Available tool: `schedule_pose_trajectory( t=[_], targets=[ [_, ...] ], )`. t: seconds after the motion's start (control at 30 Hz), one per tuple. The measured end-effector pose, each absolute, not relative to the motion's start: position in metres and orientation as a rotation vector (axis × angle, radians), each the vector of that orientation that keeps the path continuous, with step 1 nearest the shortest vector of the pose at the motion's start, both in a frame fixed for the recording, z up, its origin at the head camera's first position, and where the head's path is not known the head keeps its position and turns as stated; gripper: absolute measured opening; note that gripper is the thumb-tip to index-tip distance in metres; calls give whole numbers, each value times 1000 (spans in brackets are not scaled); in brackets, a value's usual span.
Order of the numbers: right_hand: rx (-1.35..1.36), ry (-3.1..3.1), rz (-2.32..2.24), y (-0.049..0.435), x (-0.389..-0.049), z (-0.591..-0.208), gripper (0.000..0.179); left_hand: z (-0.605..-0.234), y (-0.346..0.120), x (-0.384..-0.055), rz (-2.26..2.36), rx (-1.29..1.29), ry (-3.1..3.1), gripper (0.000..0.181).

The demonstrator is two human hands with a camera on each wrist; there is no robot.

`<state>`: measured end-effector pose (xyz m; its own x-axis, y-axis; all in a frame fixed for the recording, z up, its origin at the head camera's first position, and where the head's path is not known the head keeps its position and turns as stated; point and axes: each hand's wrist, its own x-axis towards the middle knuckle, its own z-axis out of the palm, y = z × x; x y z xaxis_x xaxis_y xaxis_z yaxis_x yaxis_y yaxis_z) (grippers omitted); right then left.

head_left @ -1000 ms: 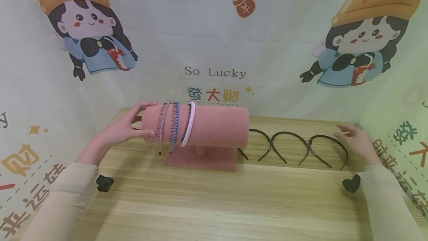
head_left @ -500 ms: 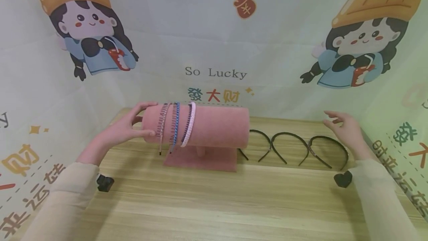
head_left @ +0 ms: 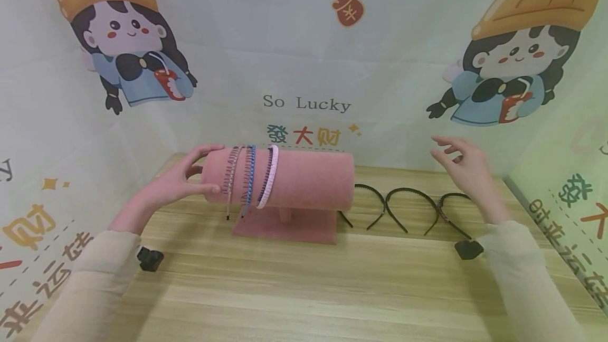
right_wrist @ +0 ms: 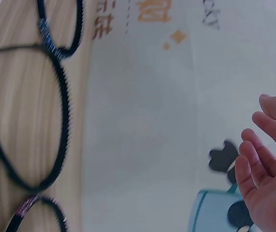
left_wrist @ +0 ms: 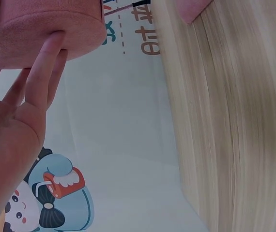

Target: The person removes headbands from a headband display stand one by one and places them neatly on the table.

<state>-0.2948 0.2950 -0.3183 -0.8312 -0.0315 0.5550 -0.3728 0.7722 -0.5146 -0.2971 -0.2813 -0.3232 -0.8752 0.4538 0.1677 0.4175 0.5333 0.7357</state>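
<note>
A pink velvety headband stand, a roll on a post and flat base, stands on the wooden table. My left hand holds its left end, thumb in front and a finger over the top. Other fingers touch the end face in the left wrist view. Three headbands sit round the roll: a pale beaded one, a blue one and a light pink braided one. My right hand hovers with nothing in it, fingers loosely bent, above the row of dark headbands.
Right of the stand, black toothed headbands lie on the table, partly overlapping; the rightmost is partly behind my right arm. Printed cloth walls the back and sides. Black wrist cameras sit under both wrists.
My right hand has moved left and up from the far right headband, away from the right wall. The left hand and the stand have stayed in place.
</note>
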Motion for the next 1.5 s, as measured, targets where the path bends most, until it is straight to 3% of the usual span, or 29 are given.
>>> schedule_pose_trajectory(
  t=[0.77, 1.5],
  targets=[
    [621, -2236, 1033, 173, -270, -271, 39, -319, -285, -297, 1298, 838, 2666, 83],
    [762, -2173, 1156, 89, -265, -273, 46, -319, -287, -296, 1348, 858, 2638, 77]
  ],
)
